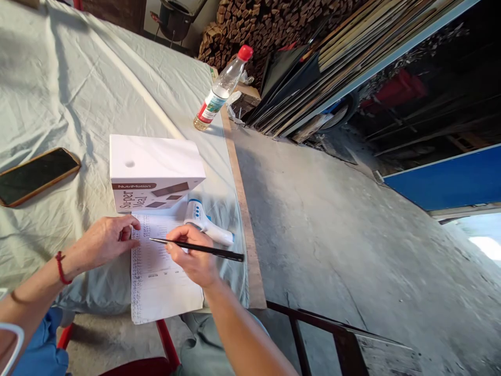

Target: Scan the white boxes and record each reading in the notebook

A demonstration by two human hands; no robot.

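Note:
My right hand (193,256) grips a slim black pen (225,254) across its fingers, its tip pointing left above a notebook (168,297). The notebook lies open, with a spiral binding down its left side and writing on the page; its lower end reaches past the table edge. My left hand (104,240) rests at the notebook's left edge, fingers bent, with a gap between thumb and index finger. Just beyond the page stands a white box (156,156) printed "NutriMotion". Beside it, right of the page, lies a white and blue infrared thermometer (213,228), partly behind my right hand.
A phone (37,176) in an orange-edged case lies at the left on the pale tablecloth (90,104). Near the table's far right edge stands a red-capped bottle (219,94). Stacked firewood (270,23) and leaning boards (336,68) stand beyond, with concrete floor at the right.

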